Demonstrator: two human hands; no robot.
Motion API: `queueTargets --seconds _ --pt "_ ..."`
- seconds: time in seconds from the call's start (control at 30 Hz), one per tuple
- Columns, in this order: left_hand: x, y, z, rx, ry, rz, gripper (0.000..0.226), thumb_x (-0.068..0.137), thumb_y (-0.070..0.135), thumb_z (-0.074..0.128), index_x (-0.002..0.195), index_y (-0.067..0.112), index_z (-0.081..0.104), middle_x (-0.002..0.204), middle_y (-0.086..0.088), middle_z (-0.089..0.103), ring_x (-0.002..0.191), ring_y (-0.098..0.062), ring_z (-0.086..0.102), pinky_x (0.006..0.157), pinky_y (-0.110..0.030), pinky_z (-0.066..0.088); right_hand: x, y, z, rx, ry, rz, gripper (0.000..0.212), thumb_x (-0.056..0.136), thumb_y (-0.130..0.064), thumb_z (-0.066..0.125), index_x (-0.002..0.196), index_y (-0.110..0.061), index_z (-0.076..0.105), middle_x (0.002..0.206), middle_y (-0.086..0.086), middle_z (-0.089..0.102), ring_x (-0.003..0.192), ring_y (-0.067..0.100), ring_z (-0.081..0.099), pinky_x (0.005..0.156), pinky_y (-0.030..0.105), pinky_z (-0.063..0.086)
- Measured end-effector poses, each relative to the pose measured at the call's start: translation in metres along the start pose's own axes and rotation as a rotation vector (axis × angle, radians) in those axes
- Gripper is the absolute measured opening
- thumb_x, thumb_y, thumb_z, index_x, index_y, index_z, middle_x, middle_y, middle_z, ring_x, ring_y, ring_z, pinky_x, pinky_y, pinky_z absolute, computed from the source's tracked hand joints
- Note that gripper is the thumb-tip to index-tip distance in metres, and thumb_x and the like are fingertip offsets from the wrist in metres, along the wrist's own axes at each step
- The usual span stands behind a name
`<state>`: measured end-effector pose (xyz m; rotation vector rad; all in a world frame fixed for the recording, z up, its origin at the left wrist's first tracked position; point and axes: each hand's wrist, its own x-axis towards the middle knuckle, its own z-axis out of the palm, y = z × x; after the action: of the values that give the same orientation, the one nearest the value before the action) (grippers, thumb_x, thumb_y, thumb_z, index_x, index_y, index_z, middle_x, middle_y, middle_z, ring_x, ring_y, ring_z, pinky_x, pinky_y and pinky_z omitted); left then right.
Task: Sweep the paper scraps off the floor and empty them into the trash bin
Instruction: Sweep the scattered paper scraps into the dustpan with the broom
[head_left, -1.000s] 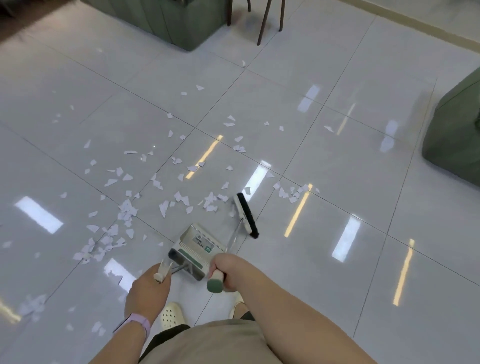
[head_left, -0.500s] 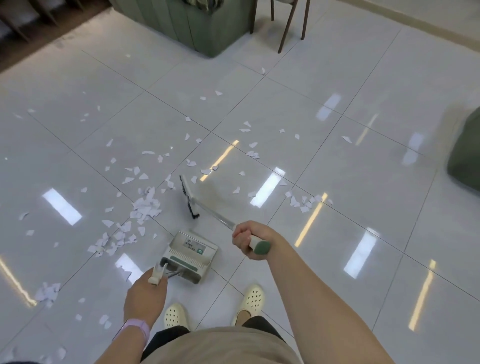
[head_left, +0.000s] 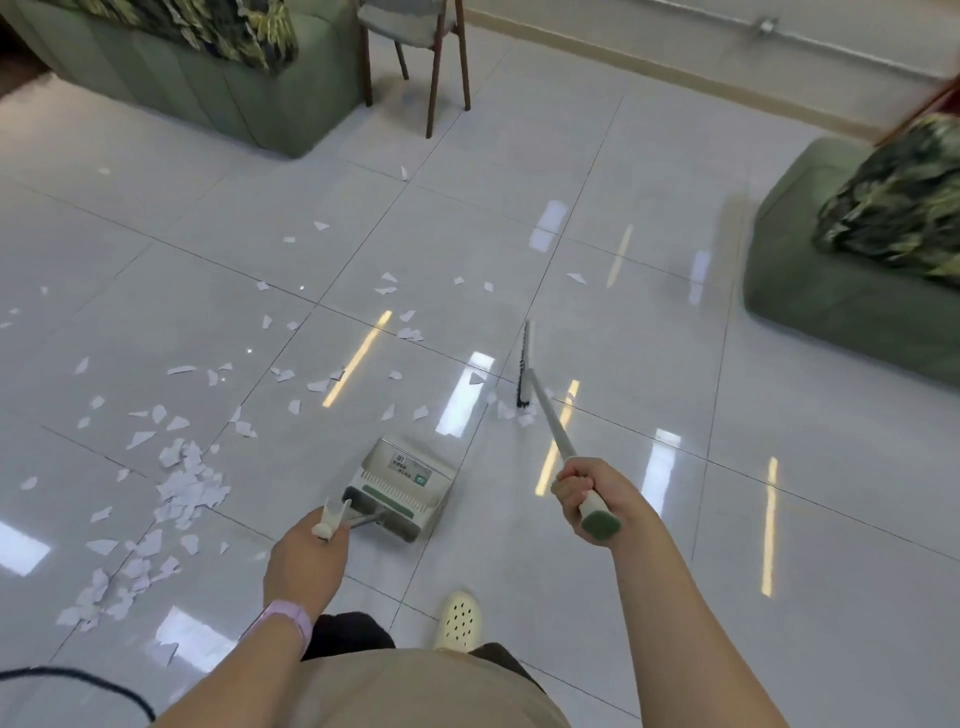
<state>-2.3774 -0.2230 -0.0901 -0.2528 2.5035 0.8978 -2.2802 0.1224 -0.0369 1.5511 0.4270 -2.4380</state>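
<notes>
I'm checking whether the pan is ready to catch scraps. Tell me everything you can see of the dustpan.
The dustpan is pale grey-white, plastic by its look, with a green strip and a comb-like row of teeth along its near edge and a printed label on its tray. It sits on the tiled floor just ahead of the person's feet. A thin metal stem rises to a forked white grip, held by the left hand. No scraps show inside.

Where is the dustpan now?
In the head view, the dustpan sits on the floor at lower centre, just ahead of the left hand holding its handle.
</notes>
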Motion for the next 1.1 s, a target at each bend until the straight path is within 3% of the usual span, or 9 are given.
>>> queueTargets --seconds 0.13,0.3,0.53,0.7,0.87,1.1 --pt "0.003 0.028 0.014 0.012 -0.053 0.093 0.033 0.1 0.031 0.055 0.071 0.016 0.058 0.064 -0.005 0.061 0.062 -0.022 0.057 0.056 -0.027 0.043 -0.011 -0.02 -0.027 0.145 0.074 -0.075 0.025 0.084 0.004 0.046 0.083 -0.017 0.033 0.061 -0.007 0.03 0.034 0.002 0.032 0.033 0.012 0.034" --pt "0.021 0.056 0.03 -0.028 -0.099 0.144 0.03 0.099 0.039 0.057 0.076 0.021 0.062 0.068 0.0 0.064 0.067 -0.019 0.061 0.058 -0.026 0.045 -0.013 -0.039 -0.042 0.145 0.235 -0.142 0.027 0.08 0.005 0.051 0.079 -0.017 0.035 0.057 -0.006 0.033 0.033 0.004 0.035 0.033 0.013 0.036" --pt "0.087 0.089 0.023 -0.024 -0.155 0.155 0.035 0.099 0.036 0.059 0.068 0.018 0.057 0.063 -0.003 0.058 0.062 -0.022 0.055 0.056 -0.028 0.041 0.004 -0.063 -0.018 -0.033 0.448 -0.122 0.022 0.077 0.003 0.051 0.083 -0.015 0.041 0.054 -0.004 0.038 0.034 0.006 0.039 0.037 0.013 0.037" --pt "0.115 0.091 0.009 0.001 -0.175 0.165 0.025 0.098 0.037 0.06 0.077 0.023 0.063 0.068 0.001 0.064 0.067 -0.018 0.059 0.057 -0.025 0.04 0.042 -0.072 0.027 -0.197 0.514 -0.069 0.017 0.081 0.004 0.049 0.089 -0.011 0.047 0.051 0.001 0.042 0.035 0.007 0.041 0.036 0.014 0.038" --pt "0.15 0.085 -0.018 0.02 -0.105 0.111 0.027 0.098 0.039 0.059 0.078 0.023 0.064 0.07 0.001 0.065 0.067 -0.019 0.06 0.056 -0.025 0.041 0.092 -0.043 0.085 -0.529 0.477 0.097 0.012 0.081 0.002 0.045 0.08 -0.01 0.047 0.049 0.0 0.042 0.036 0.008 0.04 0.037 0.015 0.037" --pt "0.166 0.042 -0.059 -0.137 0.088 -0.132 0.02 0.098 0.027 0.058 0.083 0.016 0.064 0.078 -0.006 0.066 0.074 -0.028 0.061 0.068 -0.035 0.05 0.139 0.056 0.165 -0.704 0.306 0.275 0.012 0.087 0.003 0.044 0.094 -0.004 0.051 0.054 0.005 0.049 0.04 0.011 0.044 0.042 0.021 0.043"
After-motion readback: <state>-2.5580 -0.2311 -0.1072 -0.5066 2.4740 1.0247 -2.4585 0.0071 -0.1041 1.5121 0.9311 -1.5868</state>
